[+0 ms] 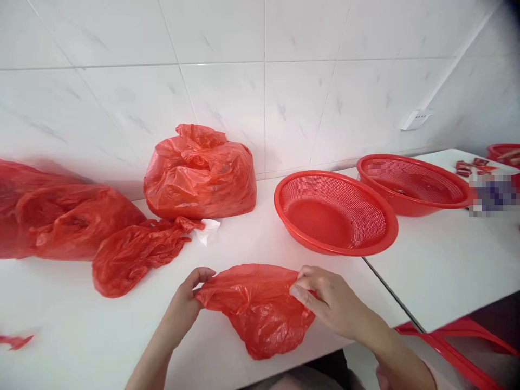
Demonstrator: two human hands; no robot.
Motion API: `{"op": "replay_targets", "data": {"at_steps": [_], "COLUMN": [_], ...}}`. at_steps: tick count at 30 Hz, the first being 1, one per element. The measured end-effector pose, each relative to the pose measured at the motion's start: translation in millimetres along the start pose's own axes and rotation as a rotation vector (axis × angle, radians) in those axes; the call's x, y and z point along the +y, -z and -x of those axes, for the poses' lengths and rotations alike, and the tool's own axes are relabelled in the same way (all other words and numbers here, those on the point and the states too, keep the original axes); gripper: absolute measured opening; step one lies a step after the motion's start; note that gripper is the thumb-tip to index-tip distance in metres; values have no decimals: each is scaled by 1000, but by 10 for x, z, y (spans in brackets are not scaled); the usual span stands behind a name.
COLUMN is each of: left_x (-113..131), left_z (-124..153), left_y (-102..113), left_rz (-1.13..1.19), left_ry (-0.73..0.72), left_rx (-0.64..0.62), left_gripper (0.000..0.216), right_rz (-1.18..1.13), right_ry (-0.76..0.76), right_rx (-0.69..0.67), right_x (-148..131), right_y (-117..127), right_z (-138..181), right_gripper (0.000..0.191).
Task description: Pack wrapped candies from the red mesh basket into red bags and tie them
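Observation:
A thin red plastic bag is stretched between my two hands over the front of the white table. My left hand grips its left edge, with the fingers partly behind the film. At the opposite side my right hand pinches the bag's rim between thumb and fingers. The lower part of the bag hangs loose and crumpled, and I see no contents in it. Just beyond it stands a red plastic colander with perforated sides. A crumpled red bag lies to the left, beside a scrap of white paper.
A full red bag rests by the tiled wall, with more red bags at the far left. A second colander stands at the right. Beyond the table seam are small red packets. A red stool shows below.

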State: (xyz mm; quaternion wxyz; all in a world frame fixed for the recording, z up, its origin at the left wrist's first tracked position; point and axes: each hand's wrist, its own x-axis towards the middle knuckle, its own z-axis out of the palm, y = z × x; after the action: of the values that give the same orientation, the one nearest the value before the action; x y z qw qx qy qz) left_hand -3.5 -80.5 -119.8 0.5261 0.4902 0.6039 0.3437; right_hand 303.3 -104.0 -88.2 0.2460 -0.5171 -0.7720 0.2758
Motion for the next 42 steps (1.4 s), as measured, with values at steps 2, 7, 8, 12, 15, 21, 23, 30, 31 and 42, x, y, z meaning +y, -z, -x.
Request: {"op": "replay_targets", "data": {"at_steps": [2, 7, 8, 12, 15, 21, 23, 30, 31, 42], "left_x": [82, 99, 60, -92, -98, -66, -116, -21, 8, -331], "left_z": [35, 62, 59, 47, 50, 61, 76, 321, 340, -228], "left_y": [-111, -247, -256, -257, -170, 10, -38, -312, -334, -170], "left_rz": [88, 214, 262, 632, 951, 944, 667, -556, -664, -937], "left_ry": [12, 29, 41, 155, 220, 241, 146, -724, -816, -672], "left_rx": [-71, -280, -303, -272, -113, 194, 230, 383, 341, 210], "left_gripper": [33, 19, 22, 25, 18, 16, 33, 50, 44, 28], "right_rz": [67, 240, 274, 381, 432, 477, 525, 423, 339, 243], "right_ry": [88, 193, 179, 72, 10, -62, -100, -40, -20, -650], "right_rx": [74, -134, -158, -189, -330, -313, -260, -211, -212, 846], "right_x": [-148, -378, -364, -209, -112, 114, 163, -65, -115, 1550], "right_y": [14, -146, -205, -367, -354, -208, -159, -84, -57, 1585], "right_z": [-41, -150, -181, -260, -223, -107, -119, -152, -125, 283], "right_gripper": [33, 35, 34, 33, 17, 75, 64, 26, 25, 55]}}
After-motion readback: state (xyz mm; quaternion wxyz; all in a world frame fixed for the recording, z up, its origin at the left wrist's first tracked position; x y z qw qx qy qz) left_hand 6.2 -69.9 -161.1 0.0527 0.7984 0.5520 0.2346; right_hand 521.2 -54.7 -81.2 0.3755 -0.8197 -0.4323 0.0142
